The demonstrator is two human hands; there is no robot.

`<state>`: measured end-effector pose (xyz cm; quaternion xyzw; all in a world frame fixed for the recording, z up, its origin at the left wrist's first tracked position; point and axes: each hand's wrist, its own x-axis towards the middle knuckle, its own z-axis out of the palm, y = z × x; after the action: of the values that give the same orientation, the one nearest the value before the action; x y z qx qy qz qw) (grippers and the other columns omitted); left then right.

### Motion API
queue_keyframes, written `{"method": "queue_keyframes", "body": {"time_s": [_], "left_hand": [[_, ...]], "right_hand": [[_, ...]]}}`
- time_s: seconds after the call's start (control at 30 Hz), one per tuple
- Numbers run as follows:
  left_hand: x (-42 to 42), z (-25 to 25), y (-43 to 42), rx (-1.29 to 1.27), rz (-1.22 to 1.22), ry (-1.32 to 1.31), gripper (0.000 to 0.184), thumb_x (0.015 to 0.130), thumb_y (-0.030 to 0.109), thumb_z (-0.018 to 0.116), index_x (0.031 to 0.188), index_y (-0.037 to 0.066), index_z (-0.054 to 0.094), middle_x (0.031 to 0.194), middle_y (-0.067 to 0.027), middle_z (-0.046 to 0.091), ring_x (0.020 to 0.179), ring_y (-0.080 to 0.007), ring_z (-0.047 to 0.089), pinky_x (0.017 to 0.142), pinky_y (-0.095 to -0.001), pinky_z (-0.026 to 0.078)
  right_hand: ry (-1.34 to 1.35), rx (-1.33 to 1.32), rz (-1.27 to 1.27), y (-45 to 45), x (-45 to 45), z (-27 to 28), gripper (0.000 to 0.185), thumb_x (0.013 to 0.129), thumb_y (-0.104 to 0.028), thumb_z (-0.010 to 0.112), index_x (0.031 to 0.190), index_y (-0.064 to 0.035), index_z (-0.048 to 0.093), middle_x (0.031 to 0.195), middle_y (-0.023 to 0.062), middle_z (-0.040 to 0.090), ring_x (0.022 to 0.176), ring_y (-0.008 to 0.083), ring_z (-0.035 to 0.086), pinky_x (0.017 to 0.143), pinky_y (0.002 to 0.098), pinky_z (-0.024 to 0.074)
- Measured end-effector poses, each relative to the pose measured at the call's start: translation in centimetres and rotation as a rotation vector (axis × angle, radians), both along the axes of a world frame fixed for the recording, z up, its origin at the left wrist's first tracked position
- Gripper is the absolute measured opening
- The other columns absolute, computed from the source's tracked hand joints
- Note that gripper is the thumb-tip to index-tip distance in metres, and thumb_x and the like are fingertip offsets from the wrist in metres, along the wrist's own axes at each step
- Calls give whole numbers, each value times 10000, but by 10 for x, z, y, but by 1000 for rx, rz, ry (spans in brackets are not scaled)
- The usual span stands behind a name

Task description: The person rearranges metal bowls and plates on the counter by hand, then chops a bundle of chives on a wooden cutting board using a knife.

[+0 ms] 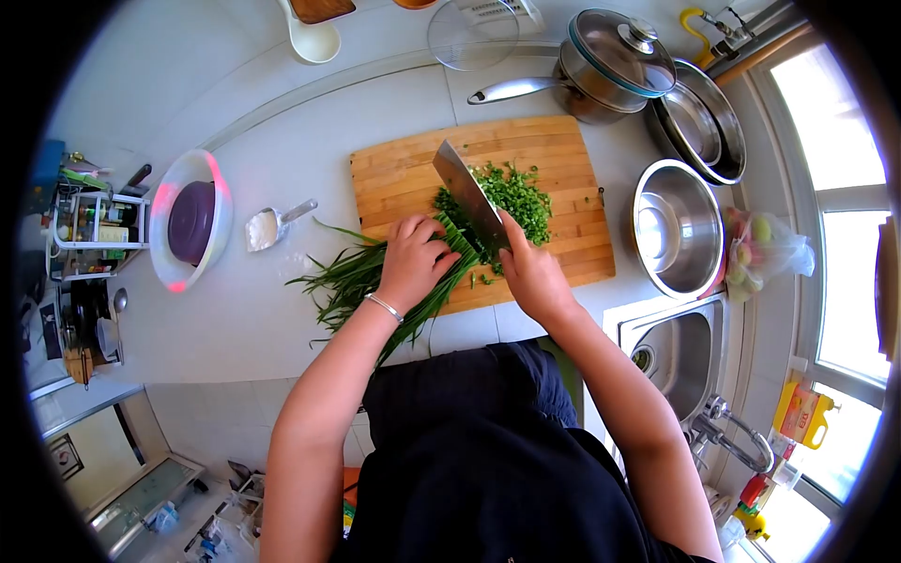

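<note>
Fingers of the right hand (538, 283) grip a broad steel cleaver (466, 192); fingers of the left hand (409, 265) curl over and hold a bundle of long, thin green stalks (349, 280), presumably steadying its cut end. Just beyond the right fingers, finely chopped greens (522, 202) lie on a rectangular wooden board (394, 183).
</note>
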<state>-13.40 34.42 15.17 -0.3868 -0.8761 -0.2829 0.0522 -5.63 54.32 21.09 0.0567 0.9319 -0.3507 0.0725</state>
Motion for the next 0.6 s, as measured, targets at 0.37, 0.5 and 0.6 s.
{"method": "queue_keyframes", "body": {"time_s": [0.37, 0.5, 0.6], "left_hand": [[0, -7, 4, -100, 359, -197, 167, 687, 225, 799, 686, 108, 679, 907, -44, 578, 973, -282, 498, 851, -426, 372], [-9, 10, -4, -115, 324, -260, 161, 686, 220, 799, 689, 98, 694, 880, -78, 596, 957, -302, 513, 844, -433, 399], [-17, 29, -13, -323, 263, -356, 164, 674, 220, 801, 668, 95, 694, 877, -79, 621, 964, -314, 529, 848, -444, 414]], "right_hand": [[36, -2, -16, 6, -1, 0, 575, 911, -104, 509, 1447, -132, 302, 898, 260, 639, 759, 450, 618, 692, 543, 492], [47, -9, -12, 7, -1, -2, 574, 914, -108, 509, 1448, -137, 302, 900, 257, 639, 760, 450, 618, 689, 541, 492], [43, -20, -5, 6, 0, -2, 574, 915, -107, 509, 1449, -137, 302, 899, 256, 639, 761, 448, 618, 685, 537, 493]]}}
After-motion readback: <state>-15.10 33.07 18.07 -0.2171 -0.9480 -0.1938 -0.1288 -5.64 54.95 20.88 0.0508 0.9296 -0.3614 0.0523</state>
